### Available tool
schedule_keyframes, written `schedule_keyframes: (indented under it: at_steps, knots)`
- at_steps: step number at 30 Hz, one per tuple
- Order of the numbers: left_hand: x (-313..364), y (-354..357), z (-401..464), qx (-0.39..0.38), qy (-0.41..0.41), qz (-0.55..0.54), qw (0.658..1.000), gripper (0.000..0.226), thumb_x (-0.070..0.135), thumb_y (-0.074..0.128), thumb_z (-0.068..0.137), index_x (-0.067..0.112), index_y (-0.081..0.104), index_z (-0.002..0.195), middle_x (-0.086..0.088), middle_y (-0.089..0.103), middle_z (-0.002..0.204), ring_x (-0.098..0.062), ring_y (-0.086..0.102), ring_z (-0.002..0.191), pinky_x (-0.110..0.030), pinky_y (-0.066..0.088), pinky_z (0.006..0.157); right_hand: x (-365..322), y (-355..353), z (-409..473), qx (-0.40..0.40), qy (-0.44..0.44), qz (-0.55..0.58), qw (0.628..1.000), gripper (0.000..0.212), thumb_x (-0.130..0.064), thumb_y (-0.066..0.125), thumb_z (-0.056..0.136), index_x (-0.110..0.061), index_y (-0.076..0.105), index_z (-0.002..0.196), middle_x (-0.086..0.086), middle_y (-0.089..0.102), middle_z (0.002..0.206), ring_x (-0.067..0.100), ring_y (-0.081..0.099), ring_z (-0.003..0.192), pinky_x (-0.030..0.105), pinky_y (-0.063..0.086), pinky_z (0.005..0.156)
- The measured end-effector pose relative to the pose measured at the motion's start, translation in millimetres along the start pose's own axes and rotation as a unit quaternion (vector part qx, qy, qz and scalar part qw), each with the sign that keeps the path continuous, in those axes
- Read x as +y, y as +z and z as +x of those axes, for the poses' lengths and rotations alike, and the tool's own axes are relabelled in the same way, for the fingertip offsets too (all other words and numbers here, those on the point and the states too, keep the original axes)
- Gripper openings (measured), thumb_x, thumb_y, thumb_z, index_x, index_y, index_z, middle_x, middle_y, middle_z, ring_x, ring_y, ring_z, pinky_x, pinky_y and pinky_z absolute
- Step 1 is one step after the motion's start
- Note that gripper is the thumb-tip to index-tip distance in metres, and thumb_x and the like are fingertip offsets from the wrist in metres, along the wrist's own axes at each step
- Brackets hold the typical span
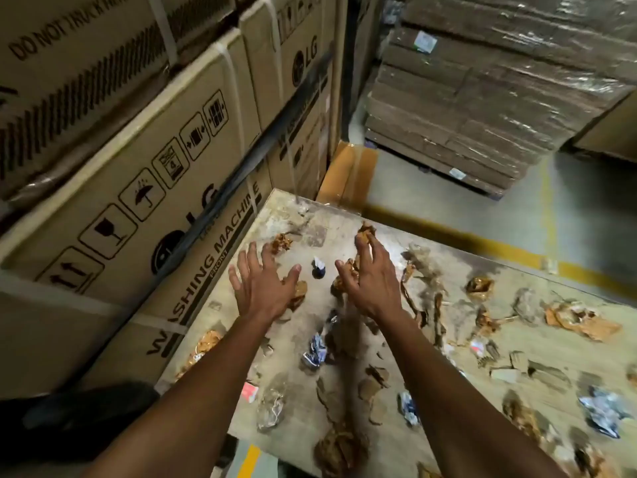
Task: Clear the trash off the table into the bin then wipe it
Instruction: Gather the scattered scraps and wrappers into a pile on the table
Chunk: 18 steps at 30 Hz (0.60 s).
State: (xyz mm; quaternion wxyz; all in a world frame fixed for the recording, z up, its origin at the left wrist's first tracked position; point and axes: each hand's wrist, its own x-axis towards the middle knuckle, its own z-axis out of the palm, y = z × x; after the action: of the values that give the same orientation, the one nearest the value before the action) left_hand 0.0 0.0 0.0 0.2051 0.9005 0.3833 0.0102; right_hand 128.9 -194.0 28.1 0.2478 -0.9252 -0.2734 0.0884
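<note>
Because the trash lies scattered in many small, light pieces across the table [344,215] and no bin can be made out for certain, a wide sweep could knock scraps off the near or far edge onto the floor. The left hand [263,288] reaches forward palm down, its grip spread and holding nothing, an orange wrapper [299,294] just beside its thumb and a small dark blue scrap [319,269] between the two grips. The right hand [370,281] stretches out too, fingers loosely splayed over brown crumpled paper [346,276]; whether it pinches any I cannot tell.
</note>
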Motion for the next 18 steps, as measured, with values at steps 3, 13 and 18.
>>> schedule_keyframes:
  at_steps: [3,13,18]
  knots:
    - [-20,26,22,-0.005,-0.061,-0.004,0.998,0.107,0.092,0.035,0.092,0.028,0.004,0.172,-0.009,-0.02,0.179,-0.036,-0.017,0.165,-0.059,-0.01,0.131,14,27,26,-0.004,0.029,0.007,1.0,0.083,-0.073,0.041,0.104,-0.025,0.022,0.17,0.012,0.012,0.18,0.032,0.013,0.165,0.052,0.017,0.133]
    - [-33,85,48,0.034,-0.031,-0.014,0.999,0.097,0.085,0.04,0.097,0.026,0.02,0.171,-0.004,0.019,0.18,-0.027,0.013,0.165,-0.056,0.008,0.131,54,108,73,-0.052,0.023,0.013,0.998,0.099,-0.076,0.039,0.104,-0.016,-0.001,0.173,0.009,0.001,0.182,0.026,0.002,0.167,0.05,0.007,0.136]
    - [-25,97,44,0.047,0.016,-0.038,0.998,0.07,0.07,0.042,0.106,0.03,0.038,0.162,0.001,0.041,0.169,-0.023,0.03,0.158,-0.053,0.019,0.129,33,128,59,-0.04,0.002,0.039,0.998,0.078,-0.066,0.038,0.109,-0.023,0.016,0.169,0.011,0.034,0.168,0.029,0.036,0.153,0.052,0.034,0.126]
